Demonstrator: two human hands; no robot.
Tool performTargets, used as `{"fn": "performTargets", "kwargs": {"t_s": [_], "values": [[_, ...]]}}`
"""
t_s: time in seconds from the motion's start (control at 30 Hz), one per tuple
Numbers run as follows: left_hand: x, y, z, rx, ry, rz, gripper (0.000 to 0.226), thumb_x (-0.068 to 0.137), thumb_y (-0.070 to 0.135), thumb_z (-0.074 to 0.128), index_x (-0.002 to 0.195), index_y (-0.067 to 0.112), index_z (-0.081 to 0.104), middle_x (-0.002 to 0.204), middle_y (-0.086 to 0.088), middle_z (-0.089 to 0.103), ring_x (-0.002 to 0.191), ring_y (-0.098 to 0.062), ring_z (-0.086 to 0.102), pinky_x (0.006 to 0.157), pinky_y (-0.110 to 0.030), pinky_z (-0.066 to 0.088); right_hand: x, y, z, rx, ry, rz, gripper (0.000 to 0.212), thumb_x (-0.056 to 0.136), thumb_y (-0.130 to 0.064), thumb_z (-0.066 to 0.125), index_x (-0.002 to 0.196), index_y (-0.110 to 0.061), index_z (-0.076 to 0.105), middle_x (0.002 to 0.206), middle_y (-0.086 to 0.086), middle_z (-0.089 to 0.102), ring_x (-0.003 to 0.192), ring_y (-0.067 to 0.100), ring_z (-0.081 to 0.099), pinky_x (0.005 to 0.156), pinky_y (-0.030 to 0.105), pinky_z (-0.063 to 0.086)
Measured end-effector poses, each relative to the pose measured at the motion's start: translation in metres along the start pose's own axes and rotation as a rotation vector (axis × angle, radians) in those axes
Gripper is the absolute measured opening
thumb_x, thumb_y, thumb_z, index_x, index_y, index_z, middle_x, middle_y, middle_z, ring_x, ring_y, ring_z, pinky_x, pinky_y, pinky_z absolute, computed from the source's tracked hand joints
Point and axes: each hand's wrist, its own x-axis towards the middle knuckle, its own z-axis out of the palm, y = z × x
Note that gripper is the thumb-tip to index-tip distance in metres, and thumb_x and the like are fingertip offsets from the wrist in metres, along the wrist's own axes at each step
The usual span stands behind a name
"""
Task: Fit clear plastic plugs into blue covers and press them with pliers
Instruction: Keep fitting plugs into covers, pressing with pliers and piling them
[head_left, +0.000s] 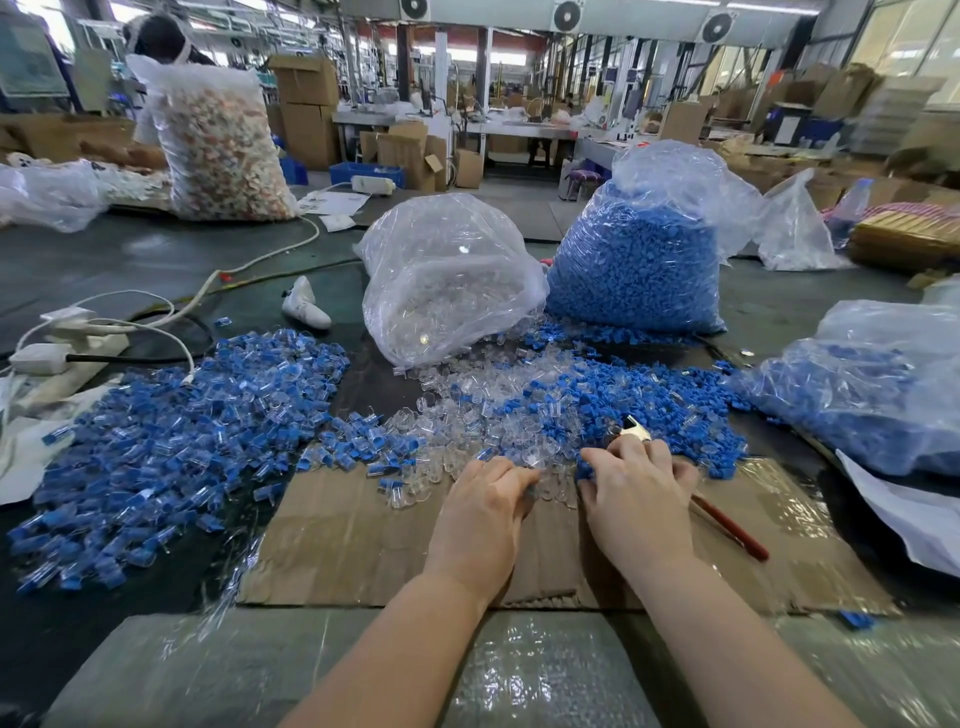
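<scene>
Cardboard sheet (363, 540) on a dark worktable, warehouse boxes across the frame's top.
Left hand (485, 512) curls into clear plugs (467, 410) at centre; right hand (636, 493) grips pliers (727, 525) beside blue covers (582, 395).

1. A cardboard sheet (363, 535) lies on the table (130, 260), nearest the person.
2. Both hands rest at its far edge, left hand (485, 499) beside right hand (636, 488).
3. Pliers (727, 525) lie under the right hand.
4. Loose plugs (467, 410) lie just beyond the hands, loose covers (597, 395) to their right.
5. A heap of fitted pieces (171, 441) lies left.
6. Behind stand a bag of plugs (447, 280) and, right of it, a bag of covers (634, 265).
</scene>
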Motion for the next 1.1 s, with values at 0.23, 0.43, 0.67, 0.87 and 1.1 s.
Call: {"fn": "performTargets", "kwargs": {"t_s": [0.23,0.43,0.67,0.87,1.1], "values": [[-0.0004,-0.0014,-0.0036,-0.07,0.049,-0.141,0.026,0.089,0.017,0.059,0.116,0.021,0.06,0.102,0.01,0.05,0.101,-0.006,0.044,0.088,-0.011,0.03,0.0049,-0.0055,0.001,0.066,0.032,0.006,0.022,0.094,-0.016,0.044,0.105,-0.033,0.054,0.102,-0.012,0.061,0.107,0.016,0.044,0.085,0.037,0.02],[-0.0006,-0.0021,-0.0006,-0.031,-0.041,-0.102,0.032,0.091,0.03,0.056,0.123,0.025,0.058,0.106,0.013,0.038,0.099,0.001,0.027,0.095,-0.011,0.022,0.0051,-0.004,0.0039,0.112,0.039,0.01,0.016,0.093,-0.016,0.045,0.096,-0.032,0.047,0.097,-0.011,0.06,0.104,0.018,0.045,0.084,0.037,0.023],[0.001,-0.0018,-0.0031,-0.14,0.011,-0.208,0.017,0.086,0.021,0.065,0.103,0.023,0.064,0.093,0.014,0.043,0.094,-0.006,0.048,0.083,-0.013,0.035,0.0049,-0.0041,0.0061,0.157,0.031,0.014,0.018,0.093,-0.015,0.048,0.087,-0.031,0.043,0.089,-0.011,0.06,0.1,0.017,0.047,0.089,0.038,0.024],[0.0015,-0.0019,-0.0038,-0.149,0.0,-0.249,0.017,0.085,0.023,0.065,0.103,0.021,0.065,0.096,0.011,0.048,0.094,-0.007,0.05,0.086,-0.015,0.039,0.0038,-0.0049,0.0068,0.16,0.027,0.008,0.014,0.094,-0.018,0.048,0.087,-0.03,0.049,0.084,-0.012,0.06,0.097,0.015,0.047,0.093,0.038,0.021],[0.0009,-0.0021,-0.0069,-0.228,0.075,-0.291,0.023,0.084,0.012,0.065,0.106,0.018,0.065,0.094,0.013,0.053,0.088,-0.001,0.052,0.084,-0.009,0.041,-0.0003,-0.0072,0.007,0.184,0.079,-0.03,0.01,0.089,-0.018,0.055,0.085,-0.028,0.056,0.08,-0.011,0.063,0.092,0.015,0.05,0.091,0.036,0.017]]}}
